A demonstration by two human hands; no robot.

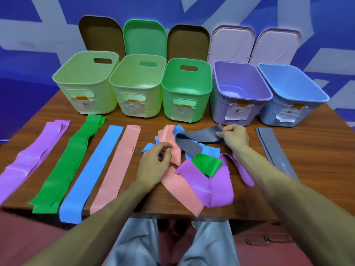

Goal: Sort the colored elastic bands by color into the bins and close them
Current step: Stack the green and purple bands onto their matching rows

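Observation:
A tangled pile of bands lies mid-table: pink point(182, 191), purple point(217, 189), green point(207, 164), blue point(209, 150) and grey point(194, 141). My right hand point(235, 136) pinches one end of the grey band, lifted above the pile. My left hand point(155, 160) rests on the pile's left side with fingers curled over the pink band. Flat sorted strips lie to the left: purple point(30, 160), green point(67, 166), blue point(92, 173), pink point(117, 167). Grey strips point(274, 148) lie at the right.
Five open bins stand in a row at the back: two light green point(86, 83) point(136, 87), one green point(186, 91), one purple point(240, 93), one blue point(290, 95). Their lids point(144, 37) lean against the wall behind. The wooden table's front edge point(172, 215) is near my knees.

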